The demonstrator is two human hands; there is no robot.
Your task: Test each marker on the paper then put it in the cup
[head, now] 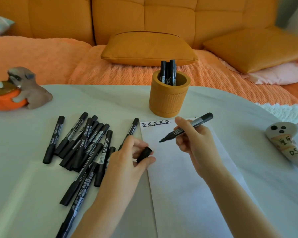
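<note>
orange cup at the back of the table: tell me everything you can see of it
The cup is a round, straight-walled holder, orange, matte, with a thick rim and a ribbed, stitched-looking lower band. It stands upright on the white table, just behind the top edge of the paper. Several capped black markers stand in it, leaning toward its far side. Neither hand touches it.

I count one cup [169, 98], four markers in it [169, 73], one uncapped marker [186, 129], one loose cap [144, 154], one paper [187, 186], two figurines [21, 90].
</note>
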